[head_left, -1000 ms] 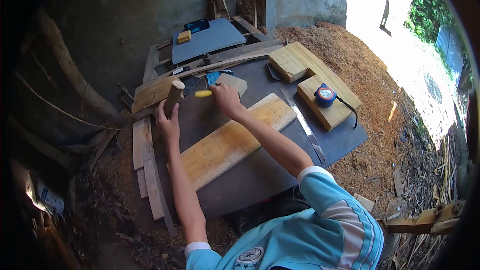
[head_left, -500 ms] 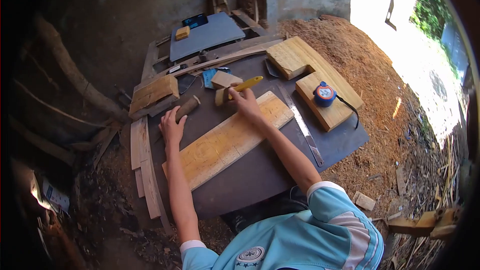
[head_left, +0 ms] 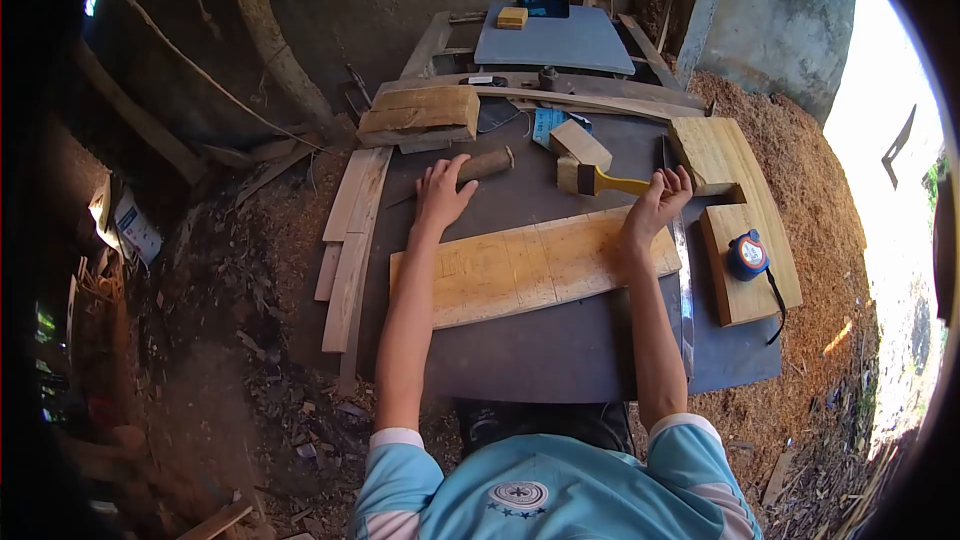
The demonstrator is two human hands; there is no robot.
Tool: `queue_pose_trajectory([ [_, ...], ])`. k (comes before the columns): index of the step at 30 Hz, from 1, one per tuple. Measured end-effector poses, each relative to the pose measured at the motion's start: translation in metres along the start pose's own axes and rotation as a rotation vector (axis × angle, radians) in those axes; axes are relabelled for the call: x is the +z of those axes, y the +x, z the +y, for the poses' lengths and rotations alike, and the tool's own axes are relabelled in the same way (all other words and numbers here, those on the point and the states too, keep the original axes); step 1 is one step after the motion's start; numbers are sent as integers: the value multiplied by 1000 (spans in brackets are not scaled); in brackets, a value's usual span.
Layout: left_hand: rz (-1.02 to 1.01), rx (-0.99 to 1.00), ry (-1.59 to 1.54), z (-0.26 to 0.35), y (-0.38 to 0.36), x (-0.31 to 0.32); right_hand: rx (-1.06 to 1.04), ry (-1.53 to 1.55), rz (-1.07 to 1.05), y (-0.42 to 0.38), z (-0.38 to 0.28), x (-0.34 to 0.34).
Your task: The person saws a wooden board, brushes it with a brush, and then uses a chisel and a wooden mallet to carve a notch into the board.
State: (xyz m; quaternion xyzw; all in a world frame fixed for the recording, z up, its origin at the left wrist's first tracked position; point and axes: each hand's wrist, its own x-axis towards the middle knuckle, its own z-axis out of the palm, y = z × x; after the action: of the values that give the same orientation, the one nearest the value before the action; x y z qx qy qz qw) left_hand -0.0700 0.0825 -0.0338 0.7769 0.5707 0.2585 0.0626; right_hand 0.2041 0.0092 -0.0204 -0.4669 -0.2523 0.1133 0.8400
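A paintbrush point(head_left: 612, 181) with a yellow handle and pale bristles is held by the handle's end in my right hand point(head_left: 655, 210), closed on it. Its bristles point left, beside a small wooden block point(head_left: 583, 145). My left hand point(head_left: 440, 198) has fingers and thumb around the near end of a round wooden handle point(head_left: 487, 164); a thin dark point shows on the other side of the fingers. Below both hands lies a flat plank point(head_left: 535, 262) with lines across it, partly covered by my left forearm and right wrist.
A metal ruler-like strip point(head_left: 685, 290) lies right of the plank. A blue tape measure point(head_left: 748, 252) sits on a notched wood block point(head_left: 770, 230). Another thick block point(head_left: 420, 115) and narrow strips point(head_left: 350, 250) line the dark table's point(head_left: 530, 365) left side. Sawdust point(head_left: 820, 210) is heaped at right.
My right hand has shifted from near the bristles to the end of the brush handle, and the brush lies more level. My left hand stays at the wooden handle. The view has turned.
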Motion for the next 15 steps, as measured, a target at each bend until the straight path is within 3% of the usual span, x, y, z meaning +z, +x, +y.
queue_pose_trajectory([
  [3,17,0,-3,-1,-1,2,-419,-642,-43,12,-1,-12],
  [6,25,-33,-20,2,3,1,-599,-759,-79,17,-5,-13],
  [11,60,-17,-40,-1,5,6,-531,-649,-478,6,-6,-3],
  [14,35,4,-52,-1,8,7,-468,-763,-686,-16,11,0],
  [15,41,27,-50,-3,9,9,-615,-936,-729,-20,9,0],
])
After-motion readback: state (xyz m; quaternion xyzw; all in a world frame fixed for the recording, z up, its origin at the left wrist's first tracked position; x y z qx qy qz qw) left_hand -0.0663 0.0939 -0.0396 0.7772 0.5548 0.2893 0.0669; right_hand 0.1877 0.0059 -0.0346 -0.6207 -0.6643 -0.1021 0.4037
